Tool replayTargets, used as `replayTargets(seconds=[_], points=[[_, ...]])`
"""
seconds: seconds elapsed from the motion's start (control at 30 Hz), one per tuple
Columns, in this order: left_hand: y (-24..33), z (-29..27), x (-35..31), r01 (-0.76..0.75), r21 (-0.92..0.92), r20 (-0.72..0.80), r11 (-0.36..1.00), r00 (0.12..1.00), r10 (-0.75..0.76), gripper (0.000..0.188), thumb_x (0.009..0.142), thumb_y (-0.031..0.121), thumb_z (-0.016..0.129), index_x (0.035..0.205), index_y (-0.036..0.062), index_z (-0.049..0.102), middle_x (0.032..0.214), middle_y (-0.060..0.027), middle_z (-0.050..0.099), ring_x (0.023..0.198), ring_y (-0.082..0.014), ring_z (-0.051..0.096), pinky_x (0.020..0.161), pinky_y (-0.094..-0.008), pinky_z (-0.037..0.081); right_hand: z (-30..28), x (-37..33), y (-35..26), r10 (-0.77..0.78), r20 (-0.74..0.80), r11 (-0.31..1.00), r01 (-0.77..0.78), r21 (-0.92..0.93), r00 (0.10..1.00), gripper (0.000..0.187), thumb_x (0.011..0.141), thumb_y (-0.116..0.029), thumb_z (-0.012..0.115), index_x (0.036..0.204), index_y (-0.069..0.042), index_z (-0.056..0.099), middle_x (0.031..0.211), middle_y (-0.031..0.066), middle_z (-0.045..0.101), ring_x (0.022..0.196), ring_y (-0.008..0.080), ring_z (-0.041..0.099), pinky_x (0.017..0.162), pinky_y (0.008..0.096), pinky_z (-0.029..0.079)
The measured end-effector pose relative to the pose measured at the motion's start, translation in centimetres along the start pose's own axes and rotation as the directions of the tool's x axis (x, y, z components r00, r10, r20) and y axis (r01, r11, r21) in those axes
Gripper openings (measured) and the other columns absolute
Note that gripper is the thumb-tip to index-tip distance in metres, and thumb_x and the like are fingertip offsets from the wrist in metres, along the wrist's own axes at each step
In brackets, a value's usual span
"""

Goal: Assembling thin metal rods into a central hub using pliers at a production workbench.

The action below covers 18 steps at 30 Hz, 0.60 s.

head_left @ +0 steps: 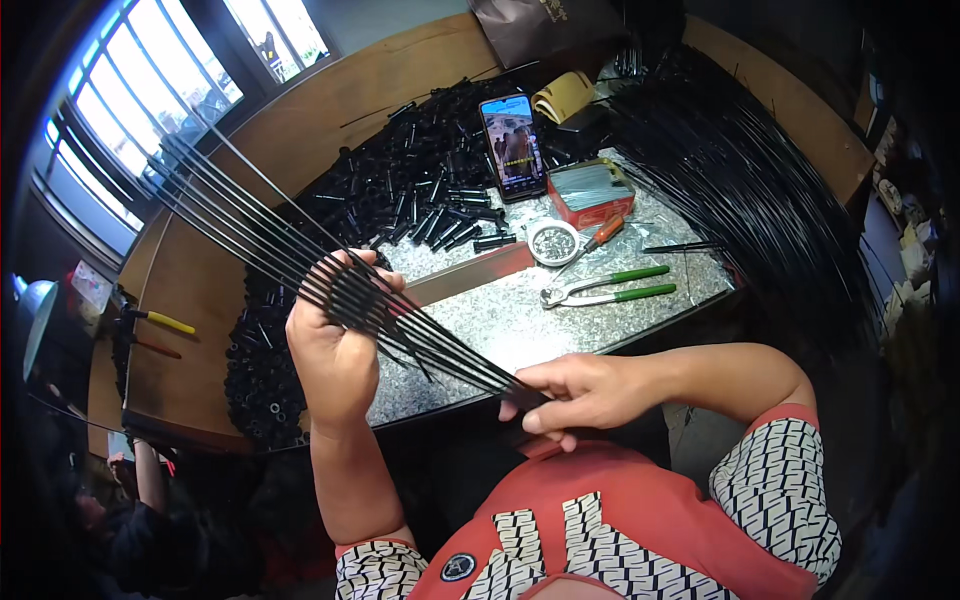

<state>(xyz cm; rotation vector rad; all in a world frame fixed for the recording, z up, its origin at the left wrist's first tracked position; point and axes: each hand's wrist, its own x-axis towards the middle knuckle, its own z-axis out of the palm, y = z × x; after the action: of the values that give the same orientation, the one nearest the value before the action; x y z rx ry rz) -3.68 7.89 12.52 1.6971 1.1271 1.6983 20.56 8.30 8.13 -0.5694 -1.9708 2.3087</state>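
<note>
A fanned bunch of thin black rods [235, 220] slants across in front of me, from the upper left down to my body. Partway along it, my left hand [335, 365] is closed around the rods. Their lower ends converge in my right hand [585, 392], where fingers and thumb pinch them; the very tips are partly hidden. Beyond my right hand, green-handled pincers [610, 288] lie on the speckled worktop [450, 320]. Near them are a small white round dish [554, 243] of tiny metal pieces and an orange-handled screwdriver [604, 234].
A heap of short black tubular parts [440, 215] covers the left and back. A phone [512, 147] stands upright beside a red box [592, 192]. Long black rods [760, 190] pile up on the right. Wooden boards [330, 105] border the table. Another person's arm [150, 475] shows lower left.
</note>
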Motion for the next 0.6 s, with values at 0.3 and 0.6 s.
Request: replayTargets(seconds=[0.3,0.6], points=[[-0.9,-0.3,3.2,0.237,-0.154,0.164,0.959,0.964,-0.212,0.019,0.083,0.002,0.066,0.100,-0.0053,0.062,0.086,-0.0118,0.069,0.077,-0.0153,0.067,0.070,-0.0259,0.054,1.1,-2.5,-4.1,-0.007,-0.122,0.996,0.018,0.085,0.992,0.024,0.100,-0.017,0.043,0.118,0.000,0.044,0.078,0.0020,0.053,0.063,0.0063,0.054,0.055,0.0224,0.049],[-8.5,1.0,4.6,-0.168,0.063,0.129,0.984,0.979,0.159,0.037,0.085,-0.004,0.060,0.122,-0.0027,0.057,0.111,-0.0138,0.067,0.099,-0.0180,0.064,0.088,-0.0275,0.051,-0.1,2.3,6.4,-0.153,-0.476,0.959,0.013,-0.284,0.866,0.027,0.098,-0.020,0.046,0.086,0.002,0.051,0.074,0.0100,0.064,0.067,0.0178,0.063,0.061,0.0305,0.052]])
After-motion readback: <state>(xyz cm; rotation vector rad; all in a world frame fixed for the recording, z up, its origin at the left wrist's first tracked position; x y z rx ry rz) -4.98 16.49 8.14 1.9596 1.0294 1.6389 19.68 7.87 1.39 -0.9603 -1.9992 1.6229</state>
